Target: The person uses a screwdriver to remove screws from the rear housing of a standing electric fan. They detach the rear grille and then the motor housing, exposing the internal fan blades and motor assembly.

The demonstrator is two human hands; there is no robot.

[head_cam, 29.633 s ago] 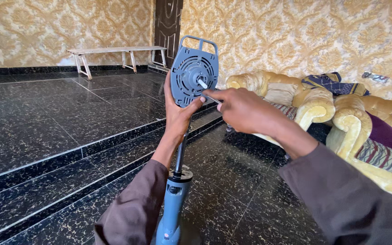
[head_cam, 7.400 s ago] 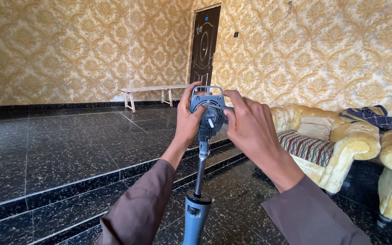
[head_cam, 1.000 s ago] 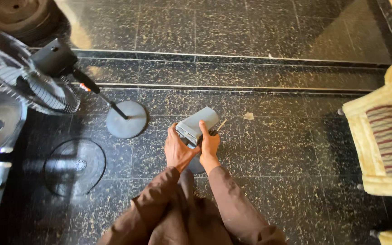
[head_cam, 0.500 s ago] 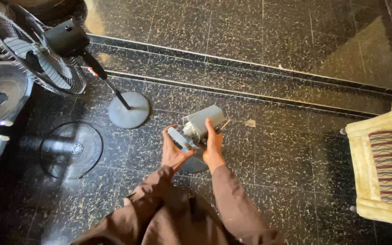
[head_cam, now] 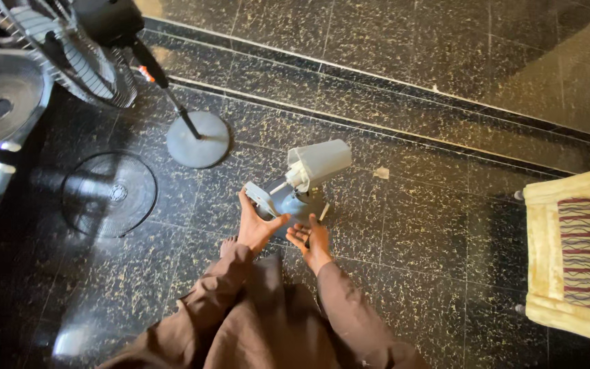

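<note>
A grey fan motor housing (head_cam: 317, 162) sits tilted atop a short blue stand (head_cam: 293, 205) on the dark speckled floor (head_cam: 411, 225). The person's left hand (head_cam: 257, 225) is just below the housing, fingers closed around a flat grey piece (head_cam: 259, 198) that juts from the stand. The right hand (head_cam: 311, 238) lies just beside the stand's foot, palm up, fingers spread and holding nothing. Left of the housing stands a pedestal fan (head_cam: 69, 48) on a round base (head_cam: 198, 139), with a loose wire fan guard (head_cam: 109, 194) lying flat near it. Well to the right of the housing is a yellow armchair (head_cam: 575, 253).
</note>
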